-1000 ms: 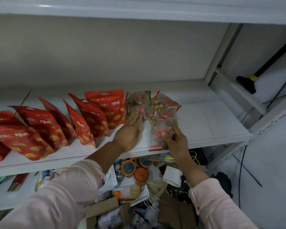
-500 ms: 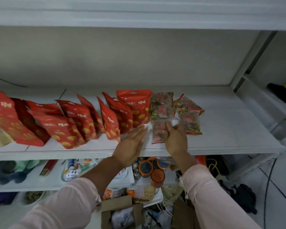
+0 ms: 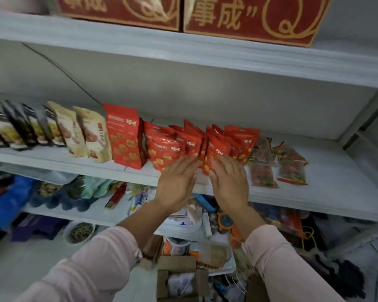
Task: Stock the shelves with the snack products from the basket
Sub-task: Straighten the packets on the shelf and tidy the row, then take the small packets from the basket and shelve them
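Note:
Several red snack pouches (image 3: 168, 147) stand in a row on the white shelf (image 3: 336, 192). My left hand (image 3: 176, 184) and my right hand (image 3: 228, 182) are side by side at the shelf's front edge, fingers straight, touching the lower fronts of the middle red pouches (image 3: 216, 151). To the right lie clear packets of red-and-green snacks (image 3: 262, 171) and more of the same clear packets (image 3: 291, 168), flat on the shelf. Neither hand holds anything.
Cream pouches (image 3: 90, 136) and dark pouches (image 3: 20, 127) fill the shelf's left part. Red cartons (image 3: 249, 16) sit on the shelf above. A lower shelf (image 3: 109, 212) and the floor below hold mixed clutter and an open cardboard box (image 3: 179, 273).
My right hand let go of the clear packets and moved left onto the red pouches. My left hand moved beside it. The camera swung left and up, showing more of the shelf.

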